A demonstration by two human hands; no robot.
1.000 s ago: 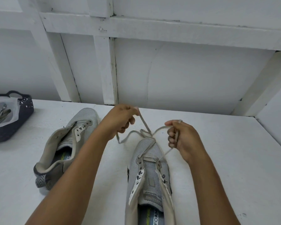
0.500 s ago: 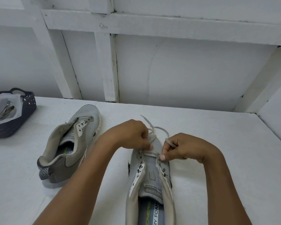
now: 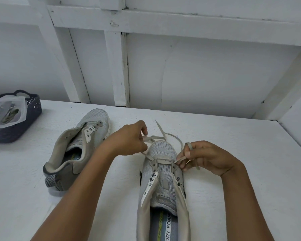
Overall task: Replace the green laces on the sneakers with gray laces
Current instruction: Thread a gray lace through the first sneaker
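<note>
Near sneaker [image 3: 161,153], insole [image 3: 163,226]: white strip reads "ORY FOAM"; the yellow-green brand lettering beside it is only partly legible. Tongue label [image 3: 165,199], upside down: "WEIGHT". Far sneaker [image 3: 92,126], insole: "FO" only.

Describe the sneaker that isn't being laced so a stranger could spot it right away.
Start at the white table and the dark basket on its far left. Just right of that basket lies a gray sneaker, tilted sideways. Unlike the nearer sneaker, its eyelets are empty.
</note>
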